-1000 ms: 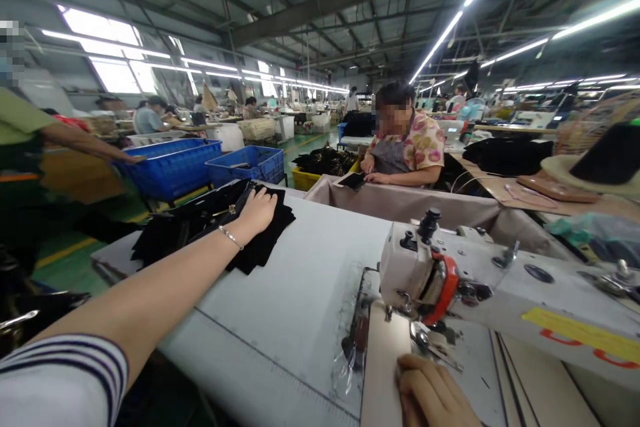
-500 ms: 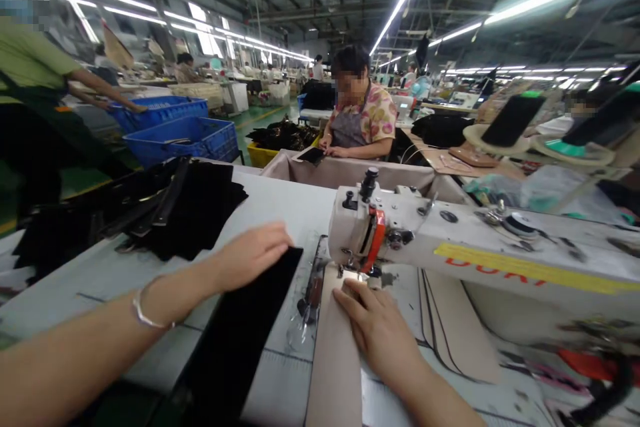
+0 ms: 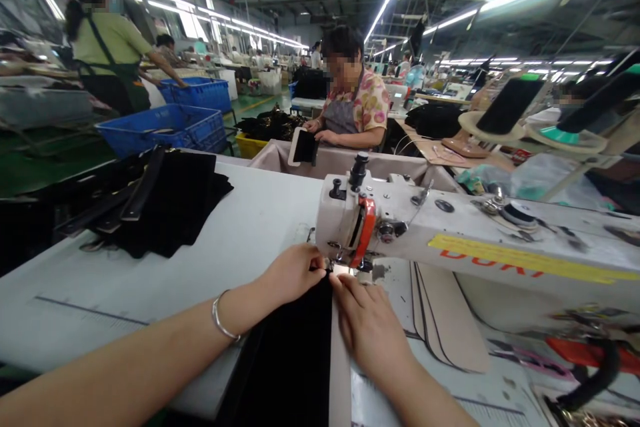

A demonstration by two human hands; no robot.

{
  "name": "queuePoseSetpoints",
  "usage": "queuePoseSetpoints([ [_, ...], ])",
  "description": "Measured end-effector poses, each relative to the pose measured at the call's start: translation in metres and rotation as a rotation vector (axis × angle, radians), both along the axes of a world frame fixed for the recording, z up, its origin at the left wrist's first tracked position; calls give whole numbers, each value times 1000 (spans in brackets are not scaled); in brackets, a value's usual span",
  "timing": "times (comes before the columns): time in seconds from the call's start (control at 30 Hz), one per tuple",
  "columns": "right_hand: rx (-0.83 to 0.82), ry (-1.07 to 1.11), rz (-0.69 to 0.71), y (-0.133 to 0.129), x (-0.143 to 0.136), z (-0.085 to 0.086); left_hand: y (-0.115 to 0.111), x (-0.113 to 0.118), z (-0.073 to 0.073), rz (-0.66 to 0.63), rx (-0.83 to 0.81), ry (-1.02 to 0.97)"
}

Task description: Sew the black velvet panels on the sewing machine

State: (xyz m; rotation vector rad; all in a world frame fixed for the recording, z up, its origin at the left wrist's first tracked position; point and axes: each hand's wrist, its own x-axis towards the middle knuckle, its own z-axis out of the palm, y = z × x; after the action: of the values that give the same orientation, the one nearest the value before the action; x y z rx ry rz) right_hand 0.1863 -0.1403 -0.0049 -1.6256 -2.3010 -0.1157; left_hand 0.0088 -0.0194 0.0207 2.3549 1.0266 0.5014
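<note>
My left hand [image 3: 295, 271] pinches the top corner of a long black fabric panel [image 3: 295, 347] close to the needle area of the sewing machine [image 3: 345, 220]. The panel overlaps the left part of a beige strip [image 3: 341, 373] that runs up beneath the presser foot. My right hand [image 3: 367, 317] lies on the strip with fingers stretched forward, the fingertips just short of the presser foot and beside the panel's edge. Right of this hand, several beige rounded pieces [image 3: 453, 320] with dark edges lie under the machine arm.
A pile of black pieces [image 3: 175, 207] sits on the table's left. Pink-handled scissors [image 3: 537, 361] lie at the right. Beyond the machine stands a fabric-lined trough [image 3: 280, 155], where a co-worker [image 3: 357, 100] holds a piece. Another person [image 3: 110, 47] stands by blue crates [image 3: 165, 127].
My left hand has brought the black panel rightward onto the beige strip, up to the needle. My right hand stays on the strip. The person at left has moved farther off with a crate.
</note>
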Motion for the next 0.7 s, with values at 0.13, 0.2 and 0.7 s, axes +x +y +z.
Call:
queuePoseSetpoints([
  [0.13, 18, -26, -2, 1, 0, 0, 2, 1, -4, 0, -2, 2],
  [0.2, 26, -32, -2, 1, 0, 1, 2, 1, -5, 0, 0, 2],
  [0.7, -49, 60, -2, -2, 0, 3, -45, -20, 8, -303, 391, 250],
])
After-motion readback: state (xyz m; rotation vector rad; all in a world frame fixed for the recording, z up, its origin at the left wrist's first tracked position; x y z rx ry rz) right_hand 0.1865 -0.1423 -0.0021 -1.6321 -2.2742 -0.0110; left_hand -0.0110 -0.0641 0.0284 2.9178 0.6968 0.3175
